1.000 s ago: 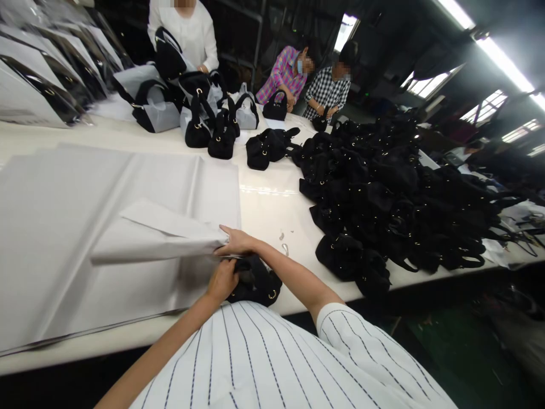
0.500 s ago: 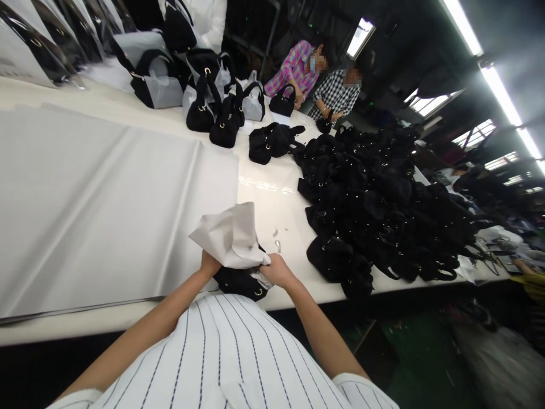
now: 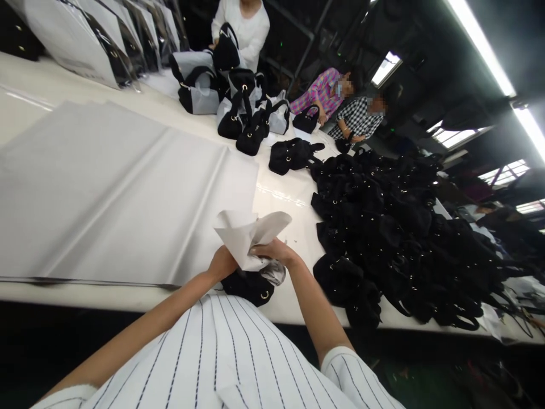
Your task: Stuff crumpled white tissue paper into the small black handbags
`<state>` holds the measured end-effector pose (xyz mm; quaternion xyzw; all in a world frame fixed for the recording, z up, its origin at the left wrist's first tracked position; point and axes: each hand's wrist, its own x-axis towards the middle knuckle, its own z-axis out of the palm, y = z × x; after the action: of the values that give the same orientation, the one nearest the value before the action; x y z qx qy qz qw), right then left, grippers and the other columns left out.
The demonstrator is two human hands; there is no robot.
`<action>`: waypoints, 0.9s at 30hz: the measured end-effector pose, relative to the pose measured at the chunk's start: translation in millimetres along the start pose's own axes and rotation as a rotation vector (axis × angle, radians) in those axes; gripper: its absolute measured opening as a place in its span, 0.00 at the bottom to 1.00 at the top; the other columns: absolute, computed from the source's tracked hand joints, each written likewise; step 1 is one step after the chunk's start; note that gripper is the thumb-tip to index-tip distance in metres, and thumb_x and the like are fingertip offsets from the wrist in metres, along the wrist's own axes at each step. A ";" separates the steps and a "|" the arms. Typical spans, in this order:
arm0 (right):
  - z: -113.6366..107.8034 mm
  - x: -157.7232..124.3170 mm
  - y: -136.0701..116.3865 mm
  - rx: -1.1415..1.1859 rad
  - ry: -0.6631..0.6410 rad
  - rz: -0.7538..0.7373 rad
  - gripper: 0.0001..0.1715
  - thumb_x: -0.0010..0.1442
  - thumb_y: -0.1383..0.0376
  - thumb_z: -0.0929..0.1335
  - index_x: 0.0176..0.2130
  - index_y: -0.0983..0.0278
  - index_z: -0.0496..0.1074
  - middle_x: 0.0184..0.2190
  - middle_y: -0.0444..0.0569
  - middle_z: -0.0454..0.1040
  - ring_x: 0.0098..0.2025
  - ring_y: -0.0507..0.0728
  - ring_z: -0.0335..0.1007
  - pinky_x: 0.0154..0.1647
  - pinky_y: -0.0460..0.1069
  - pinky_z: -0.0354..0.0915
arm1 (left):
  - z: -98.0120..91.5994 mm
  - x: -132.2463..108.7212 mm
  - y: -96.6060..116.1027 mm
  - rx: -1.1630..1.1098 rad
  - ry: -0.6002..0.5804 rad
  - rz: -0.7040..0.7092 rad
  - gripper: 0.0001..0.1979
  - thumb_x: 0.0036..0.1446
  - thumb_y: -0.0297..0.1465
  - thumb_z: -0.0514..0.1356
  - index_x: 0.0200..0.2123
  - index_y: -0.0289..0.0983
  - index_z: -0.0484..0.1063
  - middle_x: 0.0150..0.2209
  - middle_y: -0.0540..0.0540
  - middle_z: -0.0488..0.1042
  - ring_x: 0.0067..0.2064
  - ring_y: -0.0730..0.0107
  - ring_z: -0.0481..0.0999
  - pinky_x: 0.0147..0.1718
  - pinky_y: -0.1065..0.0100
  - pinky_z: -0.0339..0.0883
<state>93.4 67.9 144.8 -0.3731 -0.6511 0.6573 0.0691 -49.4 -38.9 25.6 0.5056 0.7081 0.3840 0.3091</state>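
Between my two hands stands a crumpled, partly folded sheet of whitish paper (image 3: 244,241), above a black handbag (image 3: 251,288) lying at the table's near edge. My left hand (image 3: 224,262) is closed on the paper's left side, its fingertips hidden behind it. My right hand (image 3: 275,250) grips the paper from the right, fingers pressed onto a fold. A crinkled bit of wrapping (image 3: 275,272) sticks out at the bag's right side, below my right hand. The bag's gold ring faces me; the paper covers the bag's upper part.
A wide stack of grey-white sheets (image 3: 128,193) covers the table to the left. A large heap of black handbags (image 3: 383,227) fills the right. Paper-wrapped bags (image 3: 204,94) stand at the back. Several co-workers, one in a pink checked shirt (image 3: 321,94), handle bags across the table.
The paper has been squeezed narrower and its top edge now flares to the right. My right hand has moved up onto its fold. The whole view has shifted with my head.
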 end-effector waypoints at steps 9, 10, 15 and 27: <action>-3.9 -14.0 34.0 0.093 0.226 0.120 0.23 0.40 0.59 0.77 0.37 0.67 0.77 0.34 0.49 0.78 0.36 0.59 0.72 0.39 0.52 0.68 | -4.9 1.4 -15.5 -0.040 0.044 -0.180 0.15 0.53 0.26 0.53 0.42 0.38 0.75 0.43 0.44 0.79 0.47 0.57 0.77 0.45 0.62 0.68; -7.2 -18.0 39.1 0.102 0.302 0.150 0.21 0.41 0.59 0.76 0.35 0.67 0.77 0.32 0.50 0.78 0.34 0.58 0.72 0.38 0.52 0.67 | -6.2 2.5 -14.3 -0.027 0.046 -0.192 0.16 0.53 0.26 0.52 0.42 0.39 0.75 0.41 0.45 0.80 0.45 0.58 0.77 0.44 0.63 0.67; -5.4 -33.7 49.9 -0.519 0.135 -0.094 0.09 0.47 0.71 0.67 0.28 0.64 0.77 0.33 0.49 0.75 0.37 0.59 0.72 0.39 0.50 0.65 | -6.4 6.6 1.9 -0.010 0.039 -0.160 0.14 0.57 0.27 0.50 0.40 0.39 0.75 0.35 0.45 0.80 0.39 0.62 0.78 0.37 0.67 0.66; 50.7 -3.0 110.1 -0.922 0.199 -0.262 0.22 0.60 0.67 0.64 0.53 0.65 0.71 0.52 0.58 0.71 0.51 0.63 0.67 0.52 0.53 0.64 | -9.1 -5.2 28.8 0.213 0.067 -0.043 0.15 0.61 0.29 0.50 0.46 0.37 0.72 0.41 0.42 0.79 0.42 0.58 0.78 0.39 0.65 0.67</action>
<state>109.6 9.7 39.6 -0.3406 -0.9062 0.2473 0.0407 -41.6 -40.4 55.2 0.5073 0.7655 0.3164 0.2379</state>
